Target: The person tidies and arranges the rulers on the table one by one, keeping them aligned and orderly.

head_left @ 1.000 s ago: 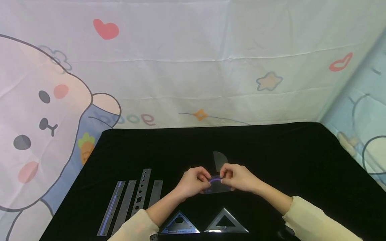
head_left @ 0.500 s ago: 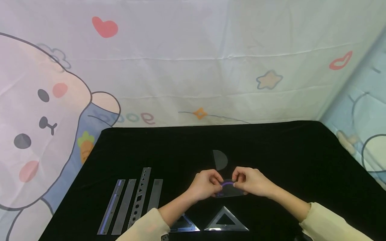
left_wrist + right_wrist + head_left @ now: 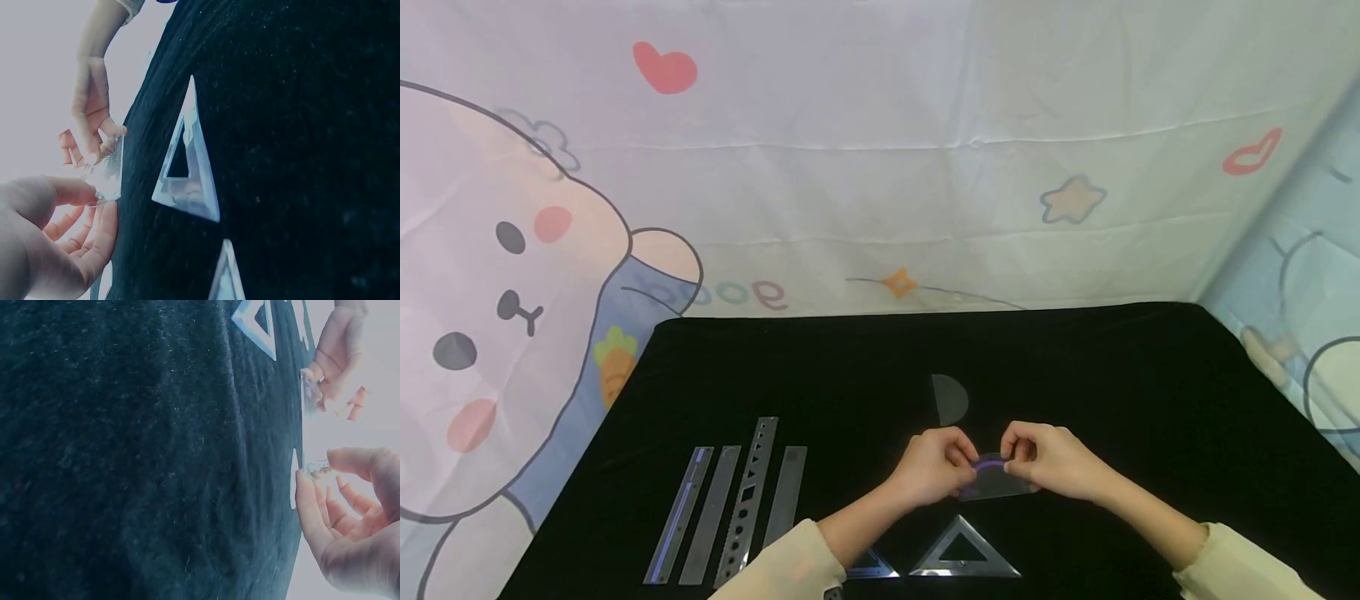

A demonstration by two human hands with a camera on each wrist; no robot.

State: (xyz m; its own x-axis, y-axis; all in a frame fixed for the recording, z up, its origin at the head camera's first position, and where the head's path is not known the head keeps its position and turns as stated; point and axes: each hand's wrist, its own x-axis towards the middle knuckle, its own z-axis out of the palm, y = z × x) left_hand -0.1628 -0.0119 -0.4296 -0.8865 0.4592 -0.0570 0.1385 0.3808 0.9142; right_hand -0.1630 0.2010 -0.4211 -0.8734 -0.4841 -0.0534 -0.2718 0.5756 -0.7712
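Both hands hold one clear protractor (image 3: 992,482) with a purple arc, its straight edge toward the person. My left hand (image 3: 935,467) pinches its left end between thumb and fingers; my right hand (image 3: 1056,460) pinches the right end. In the left wrist view the protractor (image 3: 111,172) stands out over the cloth's edge line, gripped at both ends. Just beyond the hands lies a second, plain half-round protractor (image 3: 951,400). On the near side are a clear set square (image 3: 966,550) and a blue-marked set square (image 3: 874,567), the latter partly hidden by the left sleeve.
To the left several rulers lie side by side: a purple-striped ruler (image 3: 679,515), a plain ruler (image 3: 711,515), a stencil ruler (image 3: 748,500) with cut-out shapes and a short ruler (image 3: 787,496). Black cloth (image 3: 1150,392) covers the table, backed by a printed curtain (image 3: 880,167).
Both hands have moved right and slightly toward the person, carrying the purple-arc protractor. The second protractor is now uncovered, and the left sleeve hides more of the blue-marked set square.
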